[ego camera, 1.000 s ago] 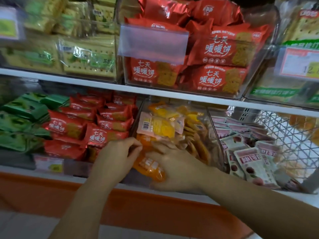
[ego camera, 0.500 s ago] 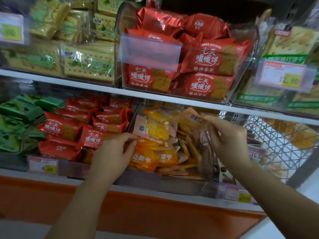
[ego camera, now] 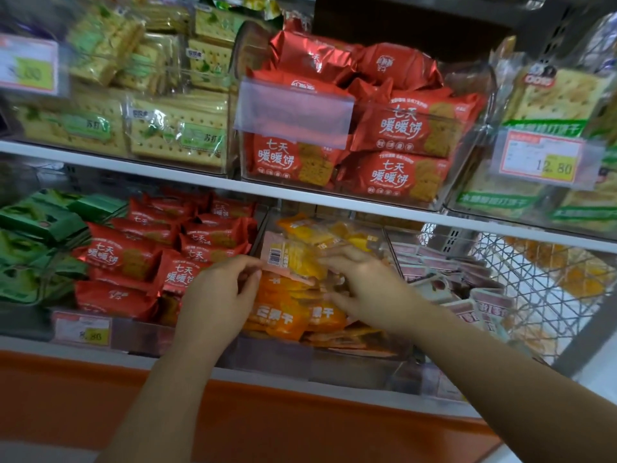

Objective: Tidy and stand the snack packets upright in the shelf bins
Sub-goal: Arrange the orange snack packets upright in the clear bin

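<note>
On the lower shelf, a clear bin at the middle of the front edge holds orange packets, some upright at the front and others lying loose. A packet with a barcode lies tilted on top. The left hand has its grip pinching that packet's left edge. The right hand lies across the pile with its fingers spread; I cannot tell whether its grip holds anything. Red packets fill the bin to the left.
</note>
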